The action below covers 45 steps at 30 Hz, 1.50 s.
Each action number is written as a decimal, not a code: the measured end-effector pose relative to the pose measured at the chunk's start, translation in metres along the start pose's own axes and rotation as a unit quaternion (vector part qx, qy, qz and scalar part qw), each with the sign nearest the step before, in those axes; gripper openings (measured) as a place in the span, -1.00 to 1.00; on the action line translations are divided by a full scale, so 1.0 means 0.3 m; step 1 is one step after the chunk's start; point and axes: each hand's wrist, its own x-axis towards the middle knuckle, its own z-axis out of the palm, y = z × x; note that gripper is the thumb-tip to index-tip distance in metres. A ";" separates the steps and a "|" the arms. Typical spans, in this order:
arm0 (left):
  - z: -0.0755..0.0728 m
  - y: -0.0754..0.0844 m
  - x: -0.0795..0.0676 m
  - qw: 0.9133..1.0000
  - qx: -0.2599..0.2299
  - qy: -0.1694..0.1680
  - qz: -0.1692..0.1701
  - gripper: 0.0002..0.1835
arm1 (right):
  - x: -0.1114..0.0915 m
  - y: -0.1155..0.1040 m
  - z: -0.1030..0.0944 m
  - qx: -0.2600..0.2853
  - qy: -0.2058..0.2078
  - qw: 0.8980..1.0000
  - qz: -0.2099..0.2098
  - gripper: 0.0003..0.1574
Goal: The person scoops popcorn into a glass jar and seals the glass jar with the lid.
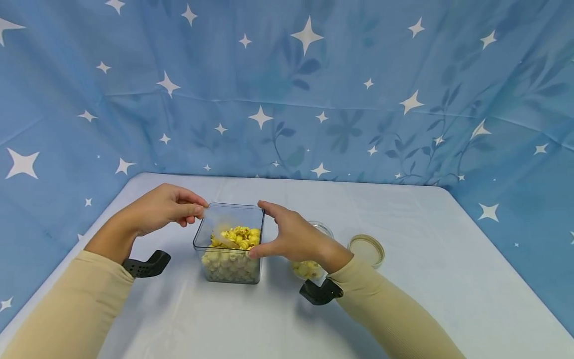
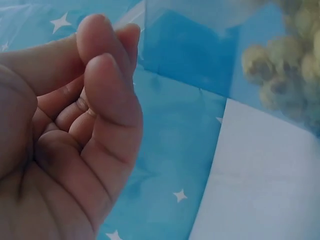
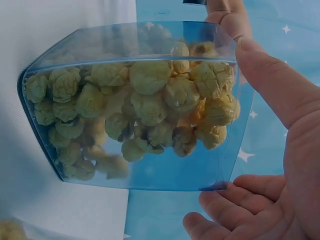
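Note:
A clear square container (image 1: 229,211) stands on the table, part filled with yellow popcorn (image 1: 242,233). My right hand (image 1: 298,238) grips its right side, thumb at the near corner and fingers at the far corner; in the right wrist view the thumb (image 3: 272,80) lies along the rim. At the upper left of the rim, my left hand (image 1: 165,208) has thumb and fingertips pressed together. Between them it pinches the end of a pale translucent utensil (image 1: 223,234), which slants down into the popcorn. Its exact kind is blurred.
Behind the right forearm stands a clear jar (image 1: 324,228) with some popcorn in it, partly hidden. A round lid (image 1: 365,250) with a beige rim lies to its right. The white table (image 1: 215,319) meets a blue star-patterned curtain (image 1: 269,75) at the back.

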 end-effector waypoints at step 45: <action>0.015 -0.147 -0.045 0.983 -0.176 0.040 0.043 -0.61 | -0.004 0.002 0.005 0.004 0.001 1.000 -0.005 0.33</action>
